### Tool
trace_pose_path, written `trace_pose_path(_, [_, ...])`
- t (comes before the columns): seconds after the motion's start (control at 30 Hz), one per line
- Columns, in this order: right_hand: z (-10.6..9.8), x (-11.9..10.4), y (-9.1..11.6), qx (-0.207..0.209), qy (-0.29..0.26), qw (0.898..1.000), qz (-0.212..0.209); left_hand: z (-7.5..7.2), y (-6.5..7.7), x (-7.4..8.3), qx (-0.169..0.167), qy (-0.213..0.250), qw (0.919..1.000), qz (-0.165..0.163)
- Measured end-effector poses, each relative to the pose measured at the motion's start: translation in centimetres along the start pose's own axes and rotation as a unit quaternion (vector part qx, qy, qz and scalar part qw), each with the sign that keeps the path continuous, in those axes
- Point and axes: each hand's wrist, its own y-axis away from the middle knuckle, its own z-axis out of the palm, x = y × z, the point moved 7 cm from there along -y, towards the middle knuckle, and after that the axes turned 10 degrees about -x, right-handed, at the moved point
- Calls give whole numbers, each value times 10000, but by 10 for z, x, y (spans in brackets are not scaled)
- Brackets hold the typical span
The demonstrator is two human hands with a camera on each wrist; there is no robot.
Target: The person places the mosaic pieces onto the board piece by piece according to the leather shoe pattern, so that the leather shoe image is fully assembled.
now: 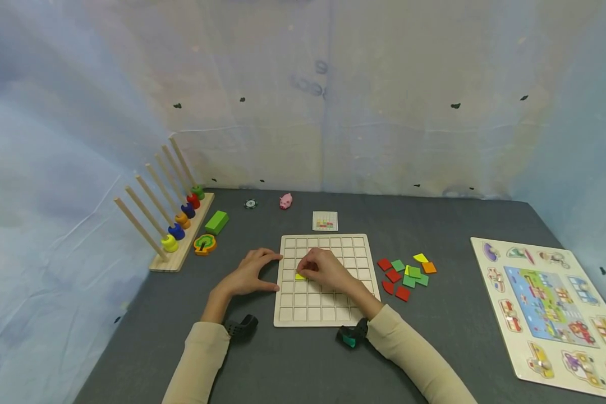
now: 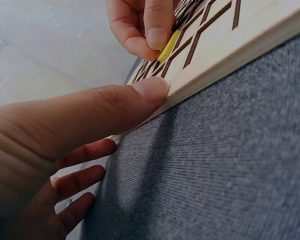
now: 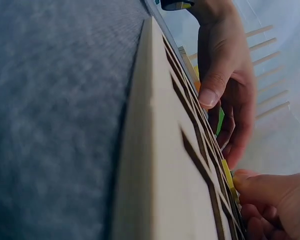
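Note:
A pale wooden grid board [image 1: 310, 323] lies flat on the dark table. Over its left part, my right hand [image 1: 328, 271] pinches a small yellow tile [image 1: 299, 276] between thumb and fingers; the left wrist view shows this yellow tile [image 2: 168, 46] tilted against the grid. My left hand [image 1: 251, 274] rests at the board's left edge, thumb and forefinger spread apart and touching the rim. In the left wrist view the left thumb [image 2: 115, 102] presses on that rim. Several red, green, yellow and orange tiles [image 1: 403, 293] lie loose right of the board. Behind it lies a small pattern card [image 1: 325, 221].
At the left stands a peg rack [image 1: 182, 247] with coloured beads; beside it are a green block [image 1: 216, 222] and a tree-shaped piece [image 1: 205, 244]. A dark round token [image 1: 250, 203] and pink pig [image 1: 285, 201] sit at the back. A picture puzzle [image 1: 510, 348] lies far right.

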Motion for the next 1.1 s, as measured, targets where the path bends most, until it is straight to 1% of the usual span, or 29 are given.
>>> trace_pose_path(0.1, [-1,0,0,-18,26,10000,43,0,0,1,3,10,10000,17])
trace_pose_path(0.17, [-2,0,1,-39,2,10000,0,0,0,0,-17,13,10000,-6])
trace_pose_path(0.27, [-9,1,4,-32,-50,10000,-62,0,0,0,-30,-3,10000,-31])
trace_pose_path(0.43, [-35,5,21,140,-38,9997,-180,0,0,1,-26,-35,10000,-10])
trace_pose_path(0.57, [-61,18,41,308,95,9994,-108,1,0,0,-30,-6,10000,7])
trace_pose_path(0.63, [-73,27,53,407,153,9991,3,0,0,0,-27,10,10000,-10])
trace_pose_path(0.87, [-107,55,99,688,448,9942,693,1,0,1,12,-29,10000,49])
trace_pose_path(1.0, [-126,69,126,823,780,9873,1110,1,-1,0,-15,16,10000,-4])
trace_pose_path(1.1, [-139,81,144,919,1065,9794,1449,1,0,0,-20,68,10000,-26])
